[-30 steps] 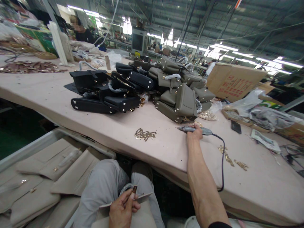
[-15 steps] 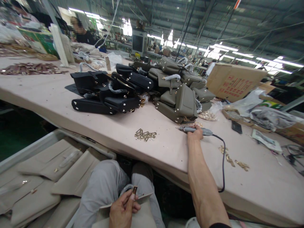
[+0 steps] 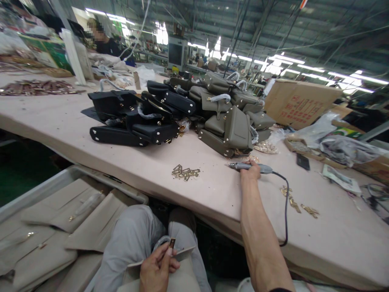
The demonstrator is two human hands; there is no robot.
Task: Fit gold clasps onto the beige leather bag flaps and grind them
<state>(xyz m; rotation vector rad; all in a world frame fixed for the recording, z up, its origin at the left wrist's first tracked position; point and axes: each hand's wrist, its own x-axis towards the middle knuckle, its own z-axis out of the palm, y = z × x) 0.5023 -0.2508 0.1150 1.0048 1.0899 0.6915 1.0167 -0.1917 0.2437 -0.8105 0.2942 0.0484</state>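
Note:
My right hand (image 3: 251, 172) is stretched over the table, its fingers wrapped round a grey electric screwdriver (image 3: 265, 168). The tool lies level at the tabletop with its tip to the left and a black cord trailing right. Low in the view, my left hand (image 3: 158, 265) pinches a small strap tab with a gold metal plate (image 3: 172, 243) between thumb and fingers. Under that hand a beige bag (image 3: 182, 278) rests on my lap, partly hidden. Flat gold metal frames (image 3: 185, 172) lie in a loose pile left of the screwdriver tip.
Black handbags (image 3: 121, 136) and olive handbags (image 3: 235, 132) are heaped across the table. More gold fittings (image 3: 294, 205) lie right of my forearm, near a phone (image 3: 303, 162). A cardboard box (image 3: 300, 103) stands behind. A bin (image 3: 68, 174) at left holds beige bags. A person (image 3: 106, 42) sits far left.
The view has shifted very slightly. Both hands keep the same place and hold, and nothing on the table has visibly moved.

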